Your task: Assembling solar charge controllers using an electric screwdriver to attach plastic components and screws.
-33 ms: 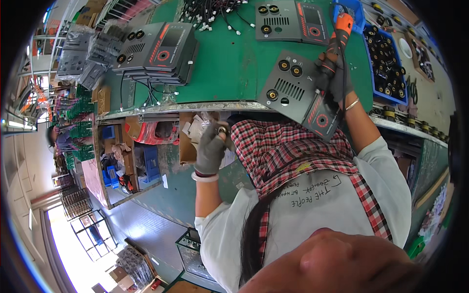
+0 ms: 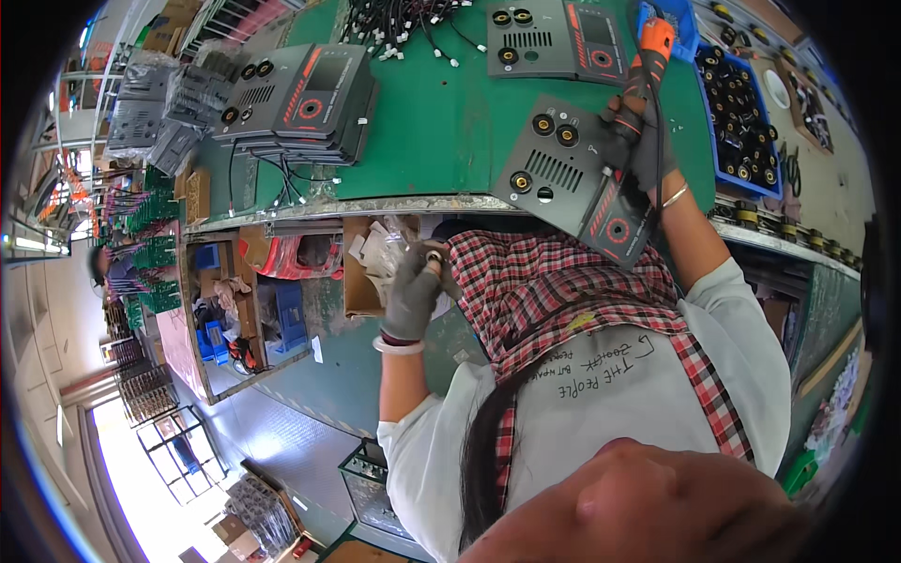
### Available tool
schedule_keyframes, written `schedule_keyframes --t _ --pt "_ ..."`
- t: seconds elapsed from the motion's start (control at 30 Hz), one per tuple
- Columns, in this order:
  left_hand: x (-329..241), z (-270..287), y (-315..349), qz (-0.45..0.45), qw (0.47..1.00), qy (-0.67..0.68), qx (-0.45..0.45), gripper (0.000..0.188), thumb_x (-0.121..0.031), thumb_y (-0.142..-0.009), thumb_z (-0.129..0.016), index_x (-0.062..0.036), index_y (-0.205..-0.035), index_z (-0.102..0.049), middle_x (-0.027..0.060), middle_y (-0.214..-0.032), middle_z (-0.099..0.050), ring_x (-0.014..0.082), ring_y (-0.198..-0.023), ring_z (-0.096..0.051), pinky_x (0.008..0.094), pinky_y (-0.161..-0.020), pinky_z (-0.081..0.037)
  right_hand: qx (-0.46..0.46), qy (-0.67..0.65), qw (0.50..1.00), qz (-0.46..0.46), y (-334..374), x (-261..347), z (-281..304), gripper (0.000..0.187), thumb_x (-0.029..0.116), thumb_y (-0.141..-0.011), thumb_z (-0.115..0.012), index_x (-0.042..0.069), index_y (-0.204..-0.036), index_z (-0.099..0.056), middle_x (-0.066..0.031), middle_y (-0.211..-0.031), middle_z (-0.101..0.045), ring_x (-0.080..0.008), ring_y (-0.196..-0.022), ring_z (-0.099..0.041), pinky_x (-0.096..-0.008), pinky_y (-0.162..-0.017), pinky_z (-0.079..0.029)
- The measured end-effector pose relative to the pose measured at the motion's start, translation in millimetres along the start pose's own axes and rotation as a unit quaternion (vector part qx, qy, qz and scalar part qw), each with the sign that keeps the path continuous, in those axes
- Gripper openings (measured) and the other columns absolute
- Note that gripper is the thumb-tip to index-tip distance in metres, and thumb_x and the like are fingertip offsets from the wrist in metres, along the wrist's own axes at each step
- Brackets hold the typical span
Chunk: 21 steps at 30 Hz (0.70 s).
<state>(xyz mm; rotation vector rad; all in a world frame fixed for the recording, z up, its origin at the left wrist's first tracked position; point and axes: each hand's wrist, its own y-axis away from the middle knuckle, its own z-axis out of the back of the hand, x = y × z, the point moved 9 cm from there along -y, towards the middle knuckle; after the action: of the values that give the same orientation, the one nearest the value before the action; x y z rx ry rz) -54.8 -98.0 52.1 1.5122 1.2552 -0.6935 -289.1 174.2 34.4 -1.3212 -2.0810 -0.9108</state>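
My left hand [image 2: 413, 293], in a grey glove, is raised in front of the bench edge. Its fingers are closed on a small round black-and-brass terminal [image 2: 435, 257], partly covered by them. My right hand [image 2: 649, 155], also gloved, is wrapped round an orange-and-black electric screwdriver [image 2: 649, 58] with a dark cord. Beneath the tool lies a dark grey front panel [image 2: 556, 172], tilted and jutting over the bench edge above my lap. Several black-and-brass terminals are fitted in it. The right hand hides its upper right corner.
Stacked panels [image 2: 298, 103] with wires hanging off them stand at left, and another panel [image 2: 554, 42] lies at the back. White-plugged cables [image 2: 408, 23] are heaped beyond. A blue bin [image 2: 741, 122] of terminals sits at right. Under the green bench [image 2: 422, 141] is a cardboard box [image 2: 361, 298].
My left hand has shifted slightly right and turned, so the terminal shows less. My right hand, the screwdriver and the panel stay nearly in place.
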Motion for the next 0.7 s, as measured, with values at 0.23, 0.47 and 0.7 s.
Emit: schedule_keyframes --t 0.23,0.47,0.7 --pt "93 -35 -11 0.068 0.983 0.156 -0.061 0.021 -0.008 -0.081 -0.045 0.0004 -0.101 -0.044 0.0122 -0.090 -0.053 0.0193 -0.074 -0.056 0.0310 -0.067 -0.050 0.030 0.037 0.999 -0.012 -17 -18 -31 0.022 0.021 -0.075 -0.058 0.003 -0.087 -0.054 -0.0064 -0.082 -0.058 -0.0177 -0.077 -0.059 -0.0286 -0.064 -0.050" --pt "129 -45 -52 0.107 0.991 0.077 -0.034 0.025 -0.010 -0.081 -0.049 0.0003 -0.104 -0.045 0.0080 -0.080 -0.055 0.0133 -0.060 -0.053 0.0245 -0.053 -0.045 0.071 0.003 0.995 -0.074 -17 -46 -26 0.023 0.019 -0.075 -0.057 0.001 -0.088 -0.052 -0.0077 -0.083 -0.056 -0.0189 -0.077 -0.058 -0.0286 -0.065 -0.050" --pt "135 -82 -66 0.083 0.943 0.313 0.073 0.035 -0.018 -0.081 -0.055 -0.0047 -0.112 -0.046 0.0073 -0.104 -0.056 0.0197 -0.091 -0.058 0.0327 -0.073 -0.051 0.079 -0.012 0.992 -0.099 3 -61 -37 0.022 0.018 -0.075 -0.057 0.001 -0.087 -0.051 -0.0077 -0.083 -0.056 -0.0188 -0.076 -0.058 -0.0289 -0.064 -0.049"
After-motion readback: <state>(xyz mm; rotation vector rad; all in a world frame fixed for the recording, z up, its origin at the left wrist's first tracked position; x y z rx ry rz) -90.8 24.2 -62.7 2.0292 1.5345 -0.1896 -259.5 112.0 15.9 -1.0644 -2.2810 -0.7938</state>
